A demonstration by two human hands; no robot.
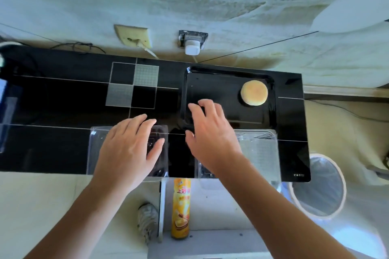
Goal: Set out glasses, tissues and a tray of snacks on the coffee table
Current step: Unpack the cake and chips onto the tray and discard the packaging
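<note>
- Two hands are hovering over the black glossy coffee table: our left hand is spreading flat, fingers straight, above a clear plastic container, gripping nothing; our right hand is reaching with loosely spread fingers over the near left corner of the black tray, holding nothing either.
- We are seeing one round golden pastry lying on the tray toward its far right.
- We are judging the tray stiff, light and slick, so we are favouring a pinch on its raised rim at opposite edges, keeping it level lest the pastry slide.
- The second clear container is looking thin and flexible.
- A yellow snack can is standing on a lower shelf, a mesh bin beside the table on our right, and wall sockets behind.
</note>
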